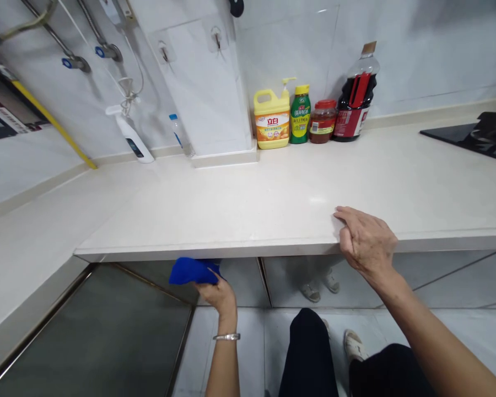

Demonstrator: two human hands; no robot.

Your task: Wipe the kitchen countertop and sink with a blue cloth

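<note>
A folded blue cloth (193,271) is in my left hand (218,293), fingers closed round it, just below the front edge of the white countertop (215,207). It lies close to the cabinet front; whether it touches the surface there I cannot tell. My right hand (366,240) rests on the counter's front edge with nothing in it. Its forefinger stretches over the top and the thumb sits apart at the edge, while the other fingers are partly hidden.
Along the wall stand a yellow detergent bottle (271,122), a green bottle (300,116), a red-lidded jar (323,122) and a large dark sauce bottle (355,99). A white handheld device (134,138) and clear bottle (182,135) lean left. A black cooktop (450,137) lies right.
</note>
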